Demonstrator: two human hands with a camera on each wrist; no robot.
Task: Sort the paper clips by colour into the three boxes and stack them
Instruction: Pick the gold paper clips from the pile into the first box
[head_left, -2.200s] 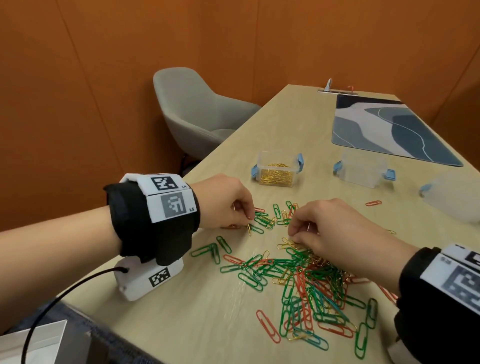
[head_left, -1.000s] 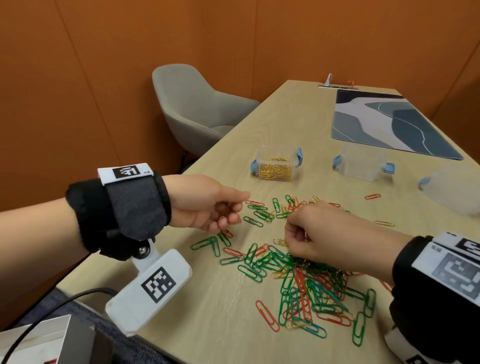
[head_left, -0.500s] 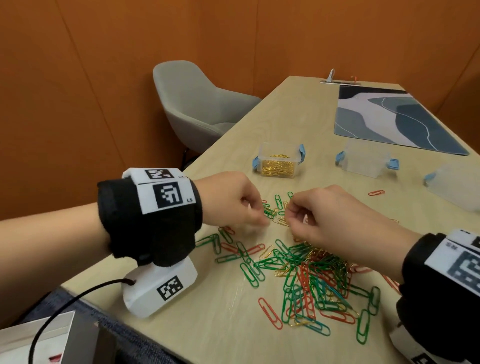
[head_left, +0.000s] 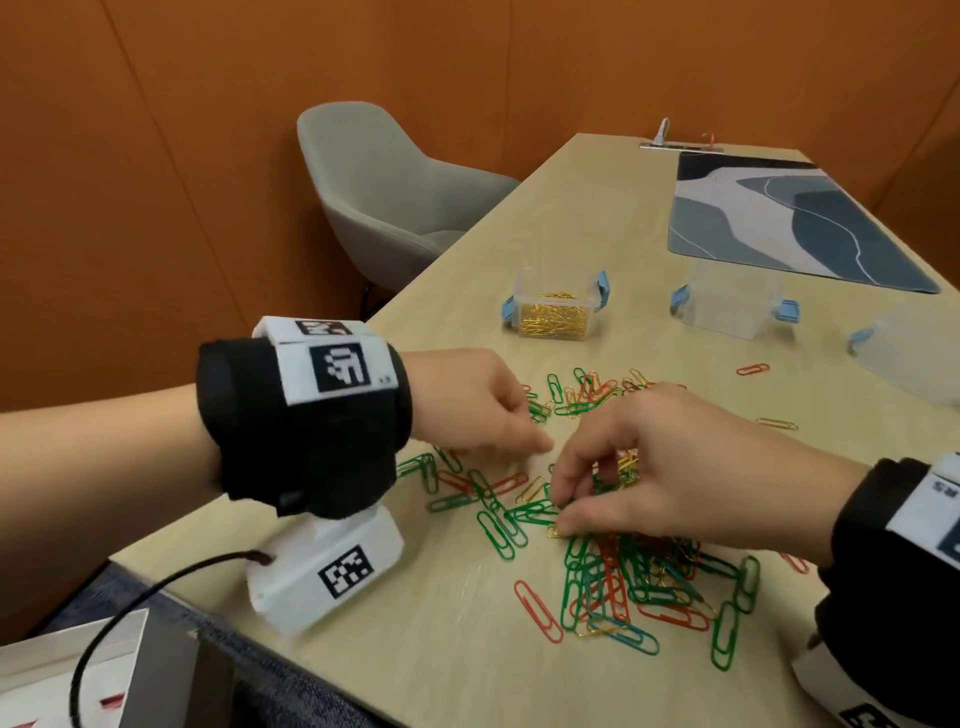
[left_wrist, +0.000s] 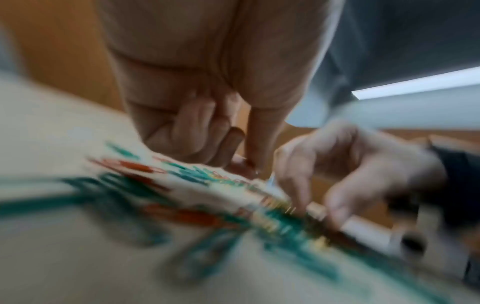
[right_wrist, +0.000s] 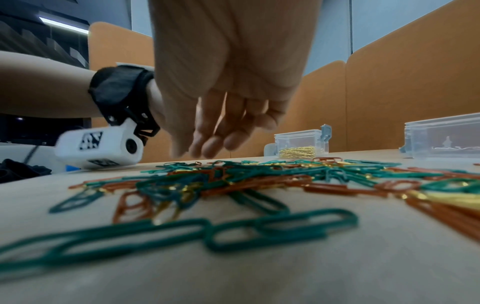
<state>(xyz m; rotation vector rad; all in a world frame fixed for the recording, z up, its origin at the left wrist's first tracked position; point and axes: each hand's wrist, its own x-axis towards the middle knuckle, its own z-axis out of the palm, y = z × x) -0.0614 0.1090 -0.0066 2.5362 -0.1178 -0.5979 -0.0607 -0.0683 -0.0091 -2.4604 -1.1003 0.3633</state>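
Observation:
Green, red and gold paper clips (head_left: 639, 566) lie mixed in a heap on the wooden table (head_left: 597, 218). My left hand (head_left: 540, 441) is at the heap's left edge, knuckles up. In the blurred left wrist view its fingers (left_wrist: 197, 123) curl into the palm, and I cannot see whether they hold clips. My right hand (head_left: 561, 512) reaches down into the heap with thumb and fingers apart, the thumb beside a gold clip (head_left: 553, 531). Its fingers (right_wrist: 213, 142) hang loose and hold nothing. A clear box (head_left: 553, 312) holds gold clips. Two more clear boxes (head_left: 732, 306) (head_left: 914, 358) stand to its right.
A grey chair (head_left: 395, 192) stands beyond the table's left edge. A blue patterned mat (head_left: 779, 218) lies at the far right. One red clip (head_left: 752, 369) and one gold clip (head_left: 776, 423) lie apart from the heap. The table's near-left corner is just under my left wrist.
My left hand turned from palm-up to knuckles-up and came back to the clips. My right hand spread its fingers and dropped lower onto the nearer part of the heap.

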